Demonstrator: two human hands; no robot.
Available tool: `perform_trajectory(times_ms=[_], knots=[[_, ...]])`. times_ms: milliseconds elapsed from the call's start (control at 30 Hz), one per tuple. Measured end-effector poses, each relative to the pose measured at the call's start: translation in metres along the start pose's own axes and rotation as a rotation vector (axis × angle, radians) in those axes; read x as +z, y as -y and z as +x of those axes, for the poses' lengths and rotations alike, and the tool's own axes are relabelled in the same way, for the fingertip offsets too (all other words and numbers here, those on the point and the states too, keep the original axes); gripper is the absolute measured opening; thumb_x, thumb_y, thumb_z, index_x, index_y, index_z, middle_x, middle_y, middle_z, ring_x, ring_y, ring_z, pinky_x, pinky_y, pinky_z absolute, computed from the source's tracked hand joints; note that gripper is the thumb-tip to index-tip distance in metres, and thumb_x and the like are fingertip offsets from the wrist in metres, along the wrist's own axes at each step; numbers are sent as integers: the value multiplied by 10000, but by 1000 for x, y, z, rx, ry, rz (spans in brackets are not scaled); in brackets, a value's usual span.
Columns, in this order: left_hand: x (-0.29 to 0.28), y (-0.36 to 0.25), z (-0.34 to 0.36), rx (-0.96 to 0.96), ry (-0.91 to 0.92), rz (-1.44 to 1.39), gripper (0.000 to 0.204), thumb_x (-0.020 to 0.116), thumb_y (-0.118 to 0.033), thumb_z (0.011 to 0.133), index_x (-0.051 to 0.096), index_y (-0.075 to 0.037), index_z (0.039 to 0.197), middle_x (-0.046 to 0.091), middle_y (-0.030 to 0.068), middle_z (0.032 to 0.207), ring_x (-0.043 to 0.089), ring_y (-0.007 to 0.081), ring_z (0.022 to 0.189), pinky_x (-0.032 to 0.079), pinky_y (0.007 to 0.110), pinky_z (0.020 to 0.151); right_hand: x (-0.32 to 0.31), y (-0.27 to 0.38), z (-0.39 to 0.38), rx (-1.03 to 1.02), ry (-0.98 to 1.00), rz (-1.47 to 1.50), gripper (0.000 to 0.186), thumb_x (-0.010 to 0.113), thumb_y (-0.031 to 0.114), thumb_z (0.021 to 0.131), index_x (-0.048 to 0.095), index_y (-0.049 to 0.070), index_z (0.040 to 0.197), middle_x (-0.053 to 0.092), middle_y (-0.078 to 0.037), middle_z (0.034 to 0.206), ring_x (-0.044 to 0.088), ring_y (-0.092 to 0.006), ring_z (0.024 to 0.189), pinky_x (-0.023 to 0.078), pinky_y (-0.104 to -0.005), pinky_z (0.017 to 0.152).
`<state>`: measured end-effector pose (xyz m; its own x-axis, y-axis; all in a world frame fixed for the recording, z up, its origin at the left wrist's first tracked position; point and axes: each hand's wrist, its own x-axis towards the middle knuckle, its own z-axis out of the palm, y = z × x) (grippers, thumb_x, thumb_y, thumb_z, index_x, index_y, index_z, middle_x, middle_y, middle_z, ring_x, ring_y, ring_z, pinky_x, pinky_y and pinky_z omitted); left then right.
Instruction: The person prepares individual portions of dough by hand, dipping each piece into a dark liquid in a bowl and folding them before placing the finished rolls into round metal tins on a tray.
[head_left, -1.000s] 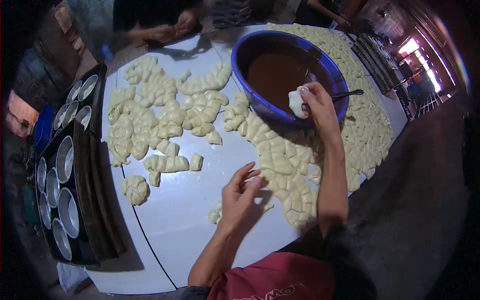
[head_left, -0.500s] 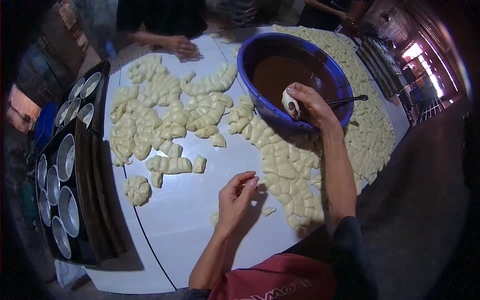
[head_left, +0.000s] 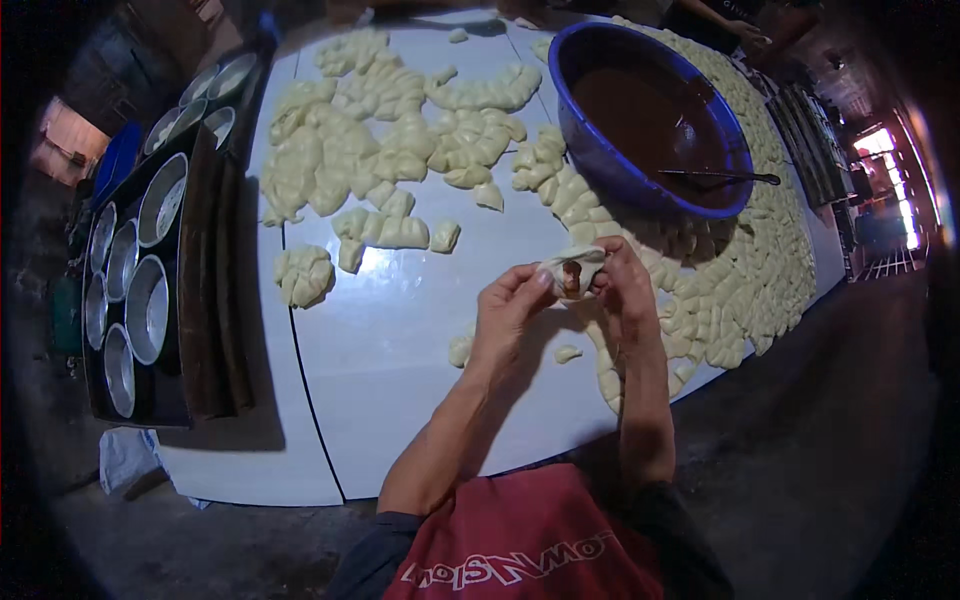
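Note:
Over the near middle of the white table (head_left: 378, 420), my left hand (head_left: 515, 295) and my right hand (head_left: 615, 278) both grip one pale piece of dough (head_left: 582, 258) between their fingertips, stretched round a dab of brown filling at its centre. Cut pale dough pieces (head_left: 340, 150) lie in clusters across the left and middle of the table, and a dense spread of them (head_left: 740, 305) covers the right side. Beyond my hands stands a blue basin (head_left: 560, 90) of brown filling, with a dark-handled utensil (head_left: 740, 177) lying across its right part.
Black trays with round metal tins (head_left: 150, 290) sit along the left edge, a white bag (head_left: 130, 458) below them. Dark long trays (head_left: 805, 140) line the far right. Another person (head_left: 725, 22) stands at the far side. The floor (head_left: 860, 380) shows to the right.
My right hand has left the basin with the dough piece and come down to my left hand, which now grips it too. The view has shifted, and the table appears higher in it.

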<state>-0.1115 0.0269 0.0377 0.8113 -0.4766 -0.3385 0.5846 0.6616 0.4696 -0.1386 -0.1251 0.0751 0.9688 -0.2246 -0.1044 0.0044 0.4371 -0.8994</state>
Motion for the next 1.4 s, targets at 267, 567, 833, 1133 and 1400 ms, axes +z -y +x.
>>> perform_trajectory(times_ms=[267, 567, 833, 1133, 1400], knots=[[-17, -7, -25, 147, -93, 447, 417, 694, -147, 924, 599, 69, 1268, 693, 134, 1091, 670, 161, 925, 546, 279, 816, 28, -52, -41, -488, -81, -995, 395, 799, 94, 774, 652, 37, 1136, 582, -127, 1184, 620, -244, 1004, 494, -366, 886], [-12, -56, -21, -48, 10, 562, 342, 705, -243, 920, 681, 6, 1153, 706, 91, 986, 670, 162, 912, 552, 304, 789, 39, -45, -44, 14, -53, -402, 229, 696, 220, 932, 714, 12, 1026, 684, -25, 887, 587, -86, 803, 457, -232, 707], [-3, -56, -32, -221, -32, 624, 366, 711, -342, 912, 680, -37, 1112, 630, 19, 726, 575, 85, 534, 378, 218, 390, 31, -47, -50, 71, -128, -350, 207, 716, 137, 906, 717, -21, 1040, 691, -6, 805, 609, -66, 739, 472, -199, 665], [-16, -55, -28, -51, 25, 553, 310, 683, -235, 937, 671, -2, 1141, 695, 63, 911, 663, 123, 747, 544, 229, 616, 31, -54, -53, -494, 123, -750, 295, 693, 35, 874, 663, 25, 1167, 661, -137, 1091, 649, -222, 956, 529, -311, 797], [-19, -58, -37, 73, 189, 638, 248, 690, -128, 921, 686, -8, 1139, 726, 90, 951, 679, 114, 813, 564, 250, 673, 35, -62, -47, -689, -45, -635, 262, 734, 83, 867, 617, 58, 1099, 629, -138, 1045, 634, -221, 918, 520, -304, 731]])
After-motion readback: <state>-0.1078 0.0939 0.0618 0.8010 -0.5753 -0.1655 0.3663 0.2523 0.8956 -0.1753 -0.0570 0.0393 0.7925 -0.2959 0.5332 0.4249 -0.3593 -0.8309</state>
